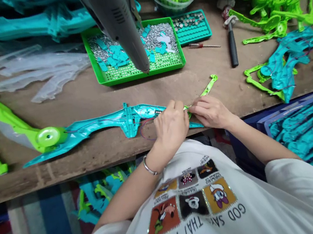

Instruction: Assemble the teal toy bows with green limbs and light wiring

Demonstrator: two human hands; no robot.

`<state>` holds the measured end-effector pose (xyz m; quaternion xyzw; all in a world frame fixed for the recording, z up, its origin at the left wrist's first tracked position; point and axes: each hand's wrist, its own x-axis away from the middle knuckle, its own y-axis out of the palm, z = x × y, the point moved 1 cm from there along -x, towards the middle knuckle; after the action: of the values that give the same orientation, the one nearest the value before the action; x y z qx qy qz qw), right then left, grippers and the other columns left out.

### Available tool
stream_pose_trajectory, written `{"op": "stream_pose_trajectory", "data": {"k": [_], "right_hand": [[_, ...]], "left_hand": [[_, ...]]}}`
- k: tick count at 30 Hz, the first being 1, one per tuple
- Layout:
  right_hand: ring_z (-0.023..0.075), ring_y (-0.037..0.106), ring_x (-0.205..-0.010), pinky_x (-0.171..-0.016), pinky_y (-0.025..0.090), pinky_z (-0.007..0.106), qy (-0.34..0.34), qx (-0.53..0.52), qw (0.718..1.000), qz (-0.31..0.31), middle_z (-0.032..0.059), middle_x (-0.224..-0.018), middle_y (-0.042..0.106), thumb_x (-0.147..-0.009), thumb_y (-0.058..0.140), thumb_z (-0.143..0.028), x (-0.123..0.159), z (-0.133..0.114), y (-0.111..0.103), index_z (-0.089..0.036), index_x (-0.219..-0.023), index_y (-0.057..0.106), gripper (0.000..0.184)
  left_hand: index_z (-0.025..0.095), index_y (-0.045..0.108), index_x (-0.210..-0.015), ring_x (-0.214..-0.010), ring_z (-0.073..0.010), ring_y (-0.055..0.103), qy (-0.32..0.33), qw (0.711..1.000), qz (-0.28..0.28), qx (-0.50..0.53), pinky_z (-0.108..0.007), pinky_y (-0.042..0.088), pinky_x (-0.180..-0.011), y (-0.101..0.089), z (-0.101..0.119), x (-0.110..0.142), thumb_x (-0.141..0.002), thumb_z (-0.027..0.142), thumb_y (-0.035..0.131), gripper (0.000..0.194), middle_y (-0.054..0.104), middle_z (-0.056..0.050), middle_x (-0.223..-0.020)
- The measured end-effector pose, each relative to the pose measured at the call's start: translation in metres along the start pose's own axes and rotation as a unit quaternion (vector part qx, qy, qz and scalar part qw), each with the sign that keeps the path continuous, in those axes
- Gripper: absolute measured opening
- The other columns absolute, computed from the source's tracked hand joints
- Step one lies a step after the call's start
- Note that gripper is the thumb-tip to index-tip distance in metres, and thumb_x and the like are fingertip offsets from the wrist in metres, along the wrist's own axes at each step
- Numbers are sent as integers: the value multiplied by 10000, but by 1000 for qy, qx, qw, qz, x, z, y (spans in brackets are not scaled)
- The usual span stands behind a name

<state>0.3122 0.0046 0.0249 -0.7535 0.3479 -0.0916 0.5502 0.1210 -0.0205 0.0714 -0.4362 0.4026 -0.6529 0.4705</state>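
Left hand (171,124): curled over the turquoise bow-shaped shell (129,122); grip hidden
Right hand (211,111): fingers bent, just beside; grip unclear
Shell: stretches leftward from beneath left hand

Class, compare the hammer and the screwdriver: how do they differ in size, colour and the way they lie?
Size: the hammer is longer and thicker; the screwdriver is shorter and slim.
Colour: the hammer's handle is black; the screwdriver's is reddish.
Pose: the hammer's handle points toward the near edge of the bench; the screwdriver lies nearly sideways.
Shared: both rest on the bench.
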Motion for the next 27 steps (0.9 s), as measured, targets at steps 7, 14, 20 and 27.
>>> {"op": "stream_pose_trajectory", "data": {"k": [7,14,20,27], "right_hand": [[232,649,-986,-861,530,387,13,-6,1000,-7,84,-929,727,-1036,502,-226,1,-1,2,-219,-1230,715,289],[226,575,-895,-806,478,383,9,12,999,-38,90,-927,698,-1034,549,-289,-6,-4,-4,-212,-1147,762,253],[231,517,-875,-785,431,385,9,22,998,-54,97,-906,670,-1032,520,-252,-10,-6,-5,-194,-1120,764,266],[232,483,-841,-763,397,380,-3,50,997,-51,87,-869,638,-969,515,-152,-14,-7,-9,-181,-1058,757,259]], "left_hand": [[152,689,-965,-793,-218,679,83,996,-5,14,-320,431,-636,5,-8,17,-1051,210,415,293,674,-114,-967],[168,702,-974,-872,-223,664,6,997,45,63,-321,462,-728,8,-34,9,-1025,310,493,258,678,-103,-1005],[192,699,-924,-913,-225,668,-20,996,16,86,-324,464,-778,5,-40,-2,-979,261,532,188,688,-77,-974],[174,701,-934,-930,-241,676,-14,998,-3,64,-340,473,-807,5,-45,-9,-980,218,507,203,692,-100,-987]]}}
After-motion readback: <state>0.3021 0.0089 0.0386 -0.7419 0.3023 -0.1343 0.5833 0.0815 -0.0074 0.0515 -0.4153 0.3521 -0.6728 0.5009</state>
